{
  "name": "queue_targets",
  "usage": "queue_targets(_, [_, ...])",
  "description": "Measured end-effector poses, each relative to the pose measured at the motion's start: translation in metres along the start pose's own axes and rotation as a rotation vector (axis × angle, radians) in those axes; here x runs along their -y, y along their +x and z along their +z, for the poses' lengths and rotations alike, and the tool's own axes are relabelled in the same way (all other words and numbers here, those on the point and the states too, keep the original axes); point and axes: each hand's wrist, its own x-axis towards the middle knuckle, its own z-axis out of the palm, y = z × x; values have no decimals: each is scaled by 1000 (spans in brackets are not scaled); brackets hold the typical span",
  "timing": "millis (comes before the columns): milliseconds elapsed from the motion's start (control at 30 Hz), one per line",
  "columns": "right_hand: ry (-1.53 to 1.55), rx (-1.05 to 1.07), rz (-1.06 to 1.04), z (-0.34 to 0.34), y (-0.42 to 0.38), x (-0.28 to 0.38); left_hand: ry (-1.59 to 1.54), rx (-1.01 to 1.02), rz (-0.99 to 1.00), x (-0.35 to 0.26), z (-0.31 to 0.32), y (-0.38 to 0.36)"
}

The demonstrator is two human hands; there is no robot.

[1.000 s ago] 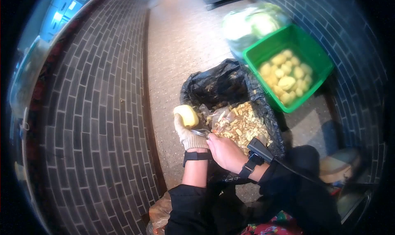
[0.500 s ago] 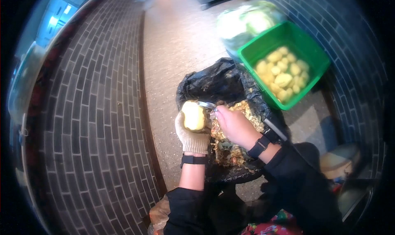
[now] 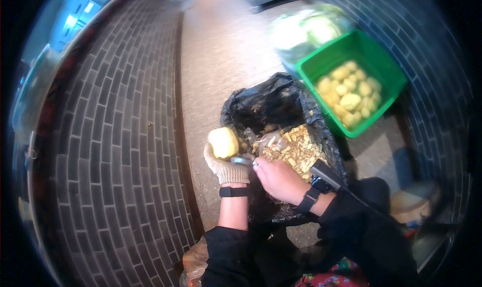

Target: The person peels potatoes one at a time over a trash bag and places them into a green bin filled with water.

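Note:
A pale yellow peeled potato (image 3: 223, 143) rests in my left hand (image 3: 225, 167), which wears a knitted glove and has its fingers wrapped round the potato. My right hand (image 3: 281, 180) is bare and closed on a metal peeler (image 3: 242, 161), whose head lies just below the potato, near the glove. Under both hands is a bin lined with a black bag (image 3: 261, 102). Peelings (image 3: 301, 146) fill much of it.
Beyond the bin to the right, a green crate (image 3: 371, 48) holds several peeled potatoes (image 3: 350, 101). A plastic bag of cabbages (image 3: 314, 28) lies behind the crate. A brick wall (image 3: 120, 151) runs along the left. A shoe (image 3: 414, 204) shows at the lower right.
The peeler has moved down from the potato's top to below it. My left hand has shifted slightly left with the potato, which now sits further left of the bin's peelings.

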Motion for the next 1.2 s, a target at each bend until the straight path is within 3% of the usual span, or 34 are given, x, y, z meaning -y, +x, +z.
queue_targets(100, [15,-87,114,-27,10,0,-62,77,-5,-2,4,4])
queue_targets(200, [15,-179,61,-40,21,-15,13,133,-114,3,21,-15])
queue_targets(333, [3,-190,80,-44,26,-16,108,217,-75,17,12,-9])
queue_targets(500, [-61,-241,16,-20,19,-15,14,125,-31,20,12,-13])
queue_targets(600, [-18,-150,110,-18,17,-8,-46,91,-25,24,6,-12])
queue_targets(733, [-22,-179,89,-10,12,-5,-45,69,-42,23,9,-14])
queue_targets(833, [-3,9,61,-1,-6,0,-110,29,-101,13,10,-7])
queue_targets(867, [-19,5,64,8,-12,0,-47,-93,-70,9,16,-4])
queue_targets(1000, [-55,-15,-1,0,-4,0,-12,-84,-2,1,18,-3])
queue_targets(1067, [-42,-44,26,-11,3,-5,-71,103,-26,-1,7,5])
queue_targets(1200, [-10,-168,52,-33,16,-18,9,100,-81,0,13,-1])
